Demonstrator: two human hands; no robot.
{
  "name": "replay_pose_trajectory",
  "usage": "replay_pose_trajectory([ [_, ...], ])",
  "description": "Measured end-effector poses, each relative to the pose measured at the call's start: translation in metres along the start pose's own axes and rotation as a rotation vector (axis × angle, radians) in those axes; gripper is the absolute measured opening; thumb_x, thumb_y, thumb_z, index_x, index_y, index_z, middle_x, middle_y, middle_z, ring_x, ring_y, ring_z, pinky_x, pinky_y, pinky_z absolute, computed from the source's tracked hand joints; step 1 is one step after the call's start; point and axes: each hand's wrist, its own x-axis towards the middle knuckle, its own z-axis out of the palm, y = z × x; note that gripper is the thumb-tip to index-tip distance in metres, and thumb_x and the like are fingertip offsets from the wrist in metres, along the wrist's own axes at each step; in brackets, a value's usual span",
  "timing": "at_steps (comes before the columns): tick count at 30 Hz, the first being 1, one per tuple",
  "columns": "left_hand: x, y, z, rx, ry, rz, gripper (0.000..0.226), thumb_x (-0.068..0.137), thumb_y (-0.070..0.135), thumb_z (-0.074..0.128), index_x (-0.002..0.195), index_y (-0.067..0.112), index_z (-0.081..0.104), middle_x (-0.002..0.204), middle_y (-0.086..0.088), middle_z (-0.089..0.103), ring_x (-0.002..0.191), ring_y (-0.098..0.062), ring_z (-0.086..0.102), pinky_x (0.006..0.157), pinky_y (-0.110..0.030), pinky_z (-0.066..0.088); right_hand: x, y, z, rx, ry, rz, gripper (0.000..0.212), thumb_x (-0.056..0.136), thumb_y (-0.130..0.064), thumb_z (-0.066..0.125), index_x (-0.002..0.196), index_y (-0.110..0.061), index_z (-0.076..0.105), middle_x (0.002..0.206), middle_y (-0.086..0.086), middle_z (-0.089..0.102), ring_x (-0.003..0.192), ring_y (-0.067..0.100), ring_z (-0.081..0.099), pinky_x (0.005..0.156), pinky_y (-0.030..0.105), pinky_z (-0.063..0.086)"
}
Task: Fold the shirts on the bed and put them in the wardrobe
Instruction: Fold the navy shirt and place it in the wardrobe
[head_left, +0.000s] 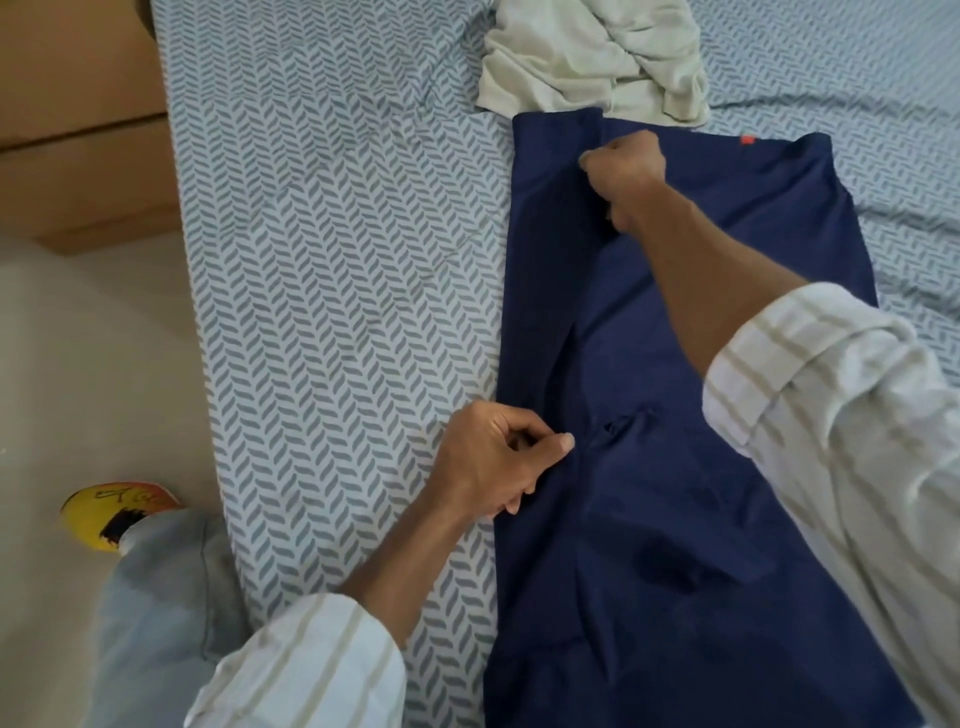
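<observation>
A navy blue shirt (675, 338) lies spread lengthwise on the bed, its left side folded inward. A small orange tag shows near its far right corner. My left hand (493, 457) pinches the folded edge of the blue shirt near its middle, close to me. My right hand (623, 171) grips the same folded edge at the far end, with fingers curled into the fabric. A crumpled pale green shirt (592, 57) lies beyond the blue one, touching its far edge.
The bed (337, 260) carries a light blue sheet with a grey leaf pattern, bare to the left of the shirt. Brown wooden furniture (78, 130) stands at the far left. Below is a beige floor with my yellow shoe (114, 514).
</observation>
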Motion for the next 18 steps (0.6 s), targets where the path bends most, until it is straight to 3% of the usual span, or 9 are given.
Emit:
replay_pose_trajectory([
  [2,0.0,-0.001,0.0,-0.01,-0.001,0.013,0.024,0.087,0.031,0.074,0.069,0.016,0.073,0.049,-0.007,0.062,0.031,-0.016,0.049,0.033,-0.016,0.033,0.003,-0.002,0.0,-0.05,0.025,0.007,0.011,0.086,-0.021,0.058,0.093,-0.019,0.05,0.093,-0.003,0.055,0.079,0.014,0.055,0.06,0.029,0.043],
  [4,0.0,-0.002,-0.001,-0.012,-0.004,0.025,0.025,0.088,0.031,0.073,0.069,0.016,0.073,0.048,-0.007,0.062,0.031,-0.016,0.05,0.033,-0.017,0.034,0.005,-0.003,0.004,-0.303,0.063,-0.05,0.035,0.087,-0.019,0.059,0.12,-0.016,0.05,0.122,0.004,0.054,0.11,0.023,0.054,0.079,0.031,0.047],
  [6,0.0,-0.003,-0.001,-0.012,-0.009,0.033,0.025,0.088,0.031,0.073,0.069,0.015,0.073,0.048,-0.006,0.062,0.031,-0.016,0.05,0.034,-0.017,0.035,0.002,-0.009,0.01,-0.576,0.173,-0.237,0.053,0.086,-0.02,0.062,0.135,-0.015,0.042,0.141,0.008,0.043,0.131,0.029,0.04,0.101,0.04,0.042],
  [7,0.001,-0.004,-0.001,-0.012,-0.008,0.03,0.025,0.088,0.031,0.073,0.069,0.015,0.073,0.048,-0.007,0.062,0.031,-0.016,0.05,0.034,-0.017,0.035,0.001,-0.014,0.016,-0.632,0.197,-0.352,0.05,0.087,-0.022,0.06,0.134,-0.015,0.044,0.141,0.009,0.043,0.131,0.031,0.04,0.102,0.044,0.042],
  [9,0.003,-0.005,0.0,-0.011,-0.005,0.026,0.025,0.088,0.029,0.074,0.069,0.013,0.072,0.049,-0.008,0.062,0.031,-0.016,0.05,0.034,-0.018,0.035,-0.002,-0.024,0.031,-0.659,0.114,-0.493,0.038,0.091,-0.031,0.055,0.124,-0.013,0.054,0.132,0.011,0.053,0.122,0.034,0.049,0.089,0.045,0.047],
  [12,0.004,-0.006,0.001,-0.012,-0.006,0.026,0.025,0.088,0.027,0.074,0.069,0.011,0.072,0.049,-0.009,0.062,0.03,-0.015,0.049,0.034,-0.018,0.035,-0.006,-0.033,0.052,-0.646,-0.077,-0.409,0.045,0.087,-0.043,0.059,0.119,-0.012,0.057,0.123,0.009,0.059,0.116,0.034,0.055,0.077,0.039,0.046],
  [16,0.005,-0.008,0.002,-0.022,-0.002,0.022,0.026,0.088,0.025,0.074,0.067,0.009,0.071,0.05,-0.013,0.062,0.03,-0.016,0.049,0.034,-0.017,0.035,0.0,-0.042,0.066,-0.625,-0.021,-0.374,0.038,0.091,-0.017,0.054,0.128,-0.008,0.052,0.133,0.011,0.054,0.125,0.034,0.05,0.086,0.041,0.047],
  [18,0.007,-0.01,0.003,-0.022,0.002,0.027,0.028,0.088,0.024,0.073,0.066,0.008,0.069,0.05,-0.013,0.061,0.03,-0.017,0.049,0.034,-0.018,0.035,0.01,-0.043,0.069,-0.536,0.016,-0.37,0.032,0.092,-0.015,0.047,0.122,-0.007,0.057,0.126,0.012,0.059,0.116,0.033,0.056,0.076,0.037,0.048],
])
